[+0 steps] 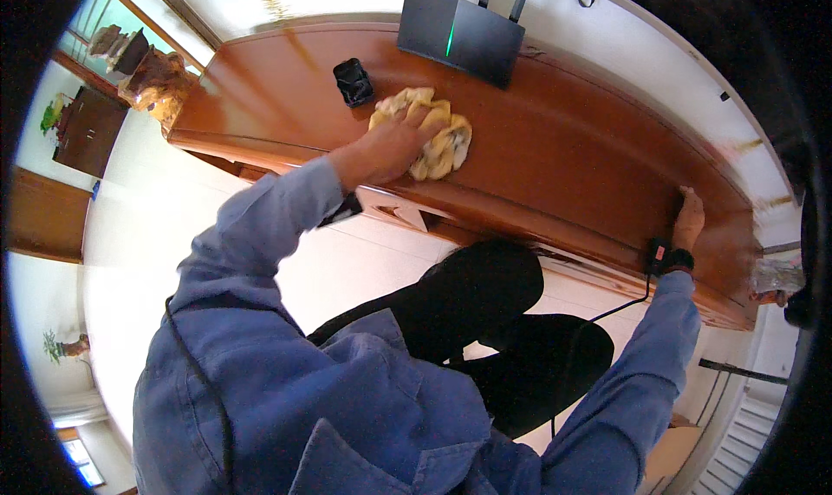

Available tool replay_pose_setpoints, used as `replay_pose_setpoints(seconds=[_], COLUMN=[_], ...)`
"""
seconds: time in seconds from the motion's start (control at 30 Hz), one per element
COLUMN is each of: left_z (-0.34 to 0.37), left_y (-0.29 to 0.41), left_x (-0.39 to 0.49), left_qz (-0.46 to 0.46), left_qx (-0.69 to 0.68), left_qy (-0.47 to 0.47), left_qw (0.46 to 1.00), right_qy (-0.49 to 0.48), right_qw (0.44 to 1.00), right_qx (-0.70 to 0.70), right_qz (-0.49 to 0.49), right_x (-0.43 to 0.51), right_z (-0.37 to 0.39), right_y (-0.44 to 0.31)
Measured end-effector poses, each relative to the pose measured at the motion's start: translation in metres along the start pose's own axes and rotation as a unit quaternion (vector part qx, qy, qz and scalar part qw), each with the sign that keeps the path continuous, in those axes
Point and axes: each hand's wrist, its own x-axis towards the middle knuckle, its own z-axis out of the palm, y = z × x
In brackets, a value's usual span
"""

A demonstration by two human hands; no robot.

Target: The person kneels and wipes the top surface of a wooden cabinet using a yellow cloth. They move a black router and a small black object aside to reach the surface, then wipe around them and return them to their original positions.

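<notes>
My left hand (pixel 396 145) presses on a crumpled yellow cloth (pixel 448 137), its fingers curled into the folds. The cloth lies on the glossy red-brown wooden cabinet top (pixel 559 150), near the front edge. Just beyond it, to the left, sits a small black open tray (pixel 353 83). Far to the right, my right hand (pixel 689 219) rests on the same top. No object shows in it, and its fingers are too foreshortened to make out. A black device on a cable (pixel 658 254) is strapped at my right wrist.
A black router (pixel 460 36) with upright antennas and a green light stands at the back by the wall. A carved root-wood stand (pixel 159 85) is past the left end. A plastic-wrapped item (pixel 777 274) is beyond the right end. My bent knees (pixel 500 280) are close to the cabinet front.
</notes>
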Motion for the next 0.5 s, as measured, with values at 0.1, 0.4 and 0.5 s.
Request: replay_pose_setpoints(seconds=[0.1,0.4,0.5], left_z=[-0.023,-0.012,0.002], left_y=[0.020,-0.001,0.007], left_x=[-0.052,0.004,0.043], left_qz=[0.008,0.016,-0.010], left_qx=[-0.052,-0.003,-0.020], left_qy=[0.008,-0.110,-0.124], left_qw=[0.999,0.994,0.992], right_qy=[0.006,0.021,0.022], right_qw=[1.000,0.990,0.991], right_qx=[0.013,-0.075,-0.073], right_qz=[-0.006,-0.117,-0.110], right_x=[-0.001,0.001,0.002], right_z=[0.001,0.004,0.007], right_y=[0.003,0.021,0.030])
